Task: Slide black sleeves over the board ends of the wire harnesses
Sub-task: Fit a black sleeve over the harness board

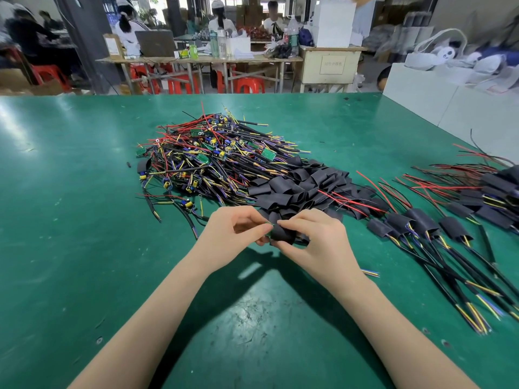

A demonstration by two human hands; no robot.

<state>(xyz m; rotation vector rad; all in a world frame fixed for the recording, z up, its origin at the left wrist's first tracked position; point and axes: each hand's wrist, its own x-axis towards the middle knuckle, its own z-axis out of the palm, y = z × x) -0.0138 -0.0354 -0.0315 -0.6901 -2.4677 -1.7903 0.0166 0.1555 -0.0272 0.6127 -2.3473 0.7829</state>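
Head view: left hand [238, 228] and right hand [314, 234] pinch one black sleeve [282, 234] between curled fingertips above the green surface [70, 220], its long axis running left-right. Bare surface lies to the left. Beyond, loose sleeves [297, 186] adjoin the unsleeved harness pile [207, 158]; finished harnesses [438, 228] lie right.

Green work table [84, 220], surface scuffed and scratched. Lying on it: tangled heap of unsleeved wire harnesses [207, 158] at centre; pile of loose black sleeves [303, 189] touching the heap's right edge; sleeved harnesses [427, 228] spread at right; white boxes [449, 102] at far right.
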